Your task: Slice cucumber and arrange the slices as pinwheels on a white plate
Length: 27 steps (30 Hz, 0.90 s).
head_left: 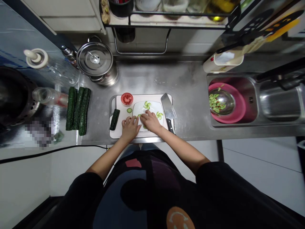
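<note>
Head view: my left hand (pixel 130 126) and right hand (pixel 150 121) rest fingertips on green cucumber slices (pixel 147 105), pinch unclear, on a square white plate (pixel 153 106); several laid, dark cucumber stub (pixel 114 119) uncut.

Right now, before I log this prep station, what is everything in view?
cutting board: one, white, counter centre
plate: one, white, on the board
cucumber slices: several, green, on the plate
tomato half: one, red, board's far left
cucumber piece: one, dark green, board's left edge
cleaver: one, steel, board's right edge
whole cucumbers: three, dark green, left of board
lidded pot: one, steel, behind them
basin: one, pink, in sink
left hand: bare, plate's near edge
right hand: bare, over the plate
</note>
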{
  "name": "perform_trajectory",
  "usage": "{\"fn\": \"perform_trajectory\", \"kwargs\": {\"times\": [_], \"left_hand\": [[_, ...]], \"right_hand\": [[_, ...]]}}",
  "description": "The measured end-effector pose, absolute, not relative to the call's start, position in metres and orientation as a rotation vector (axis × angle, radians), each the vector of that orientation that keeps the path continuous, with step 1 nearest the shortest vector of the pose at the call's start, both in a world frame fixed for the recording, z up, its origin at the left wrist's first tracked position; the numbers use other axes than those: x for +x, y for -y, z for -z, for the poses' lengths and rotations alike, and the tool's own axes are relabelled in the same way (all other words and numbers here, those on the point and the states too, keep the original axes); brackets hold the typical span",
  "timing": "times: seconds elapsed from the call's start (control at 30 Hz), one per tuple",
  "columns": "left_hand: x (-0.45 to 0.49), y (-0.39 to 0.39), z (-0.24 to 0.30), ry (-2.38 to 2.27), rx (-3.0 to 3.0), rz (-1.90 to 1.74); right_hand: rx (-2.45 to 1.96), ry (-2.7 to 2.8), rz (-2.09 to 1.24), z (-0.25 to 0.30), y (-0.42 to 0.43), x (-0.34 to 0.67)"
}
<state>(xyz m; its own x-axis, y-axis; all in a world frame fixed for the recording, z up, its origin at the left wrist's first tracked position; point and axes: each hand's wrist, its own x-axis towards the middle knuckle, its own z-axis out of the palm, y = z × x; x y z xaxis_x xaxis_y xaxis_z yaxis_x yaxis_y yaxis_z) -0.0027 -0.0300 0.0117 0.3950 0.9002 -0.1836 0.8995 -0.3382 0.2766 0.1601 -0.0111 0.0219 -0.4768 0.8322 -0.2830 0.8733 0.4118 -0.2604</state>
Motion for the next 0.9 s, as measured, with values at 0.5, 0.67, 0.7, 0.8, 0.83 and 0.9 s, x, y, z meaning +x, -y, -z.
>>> {"fn": "perform_trajectory", "kwargs": {"times": [0.5,0.67,0.7,0.8,0.83,0.9], "left_hand": [[-0.0042,0.0345,-0.0127,-1.597,2.281,-0.004],[-0.0031,0.0344,-0.0152,-1.606,2.260,0.033],[-0.0030,0.0344,-0.0156,-1.609,2.257,0.041],[-0.0027,0.0342,-0.0164,-1.614,2.257,0.043],[-0.0028,0.0341,-0.0166,-1.612,2.259,0.040],[-0.0029,0.0338,-0.0168,-1.609,2.259,0.034]], "right_hand": [[1.592,-2.559,0.580,-0.0190,0.0134,0.1594],[1.590,-2.579,0.580,-0.0162,0.0130,0.1602],[1.591,-2.581,0.579,-0.0160,0.0129,0.1602],[1.591,-2.581,0.576,-0.0156,0.0127,0.1603],[1.588,-2.580,0.576,-0.0155,0.0126,0.1603],[1.585,-2.581,0.574,-0.0150,0.0127,0.1604]]}}
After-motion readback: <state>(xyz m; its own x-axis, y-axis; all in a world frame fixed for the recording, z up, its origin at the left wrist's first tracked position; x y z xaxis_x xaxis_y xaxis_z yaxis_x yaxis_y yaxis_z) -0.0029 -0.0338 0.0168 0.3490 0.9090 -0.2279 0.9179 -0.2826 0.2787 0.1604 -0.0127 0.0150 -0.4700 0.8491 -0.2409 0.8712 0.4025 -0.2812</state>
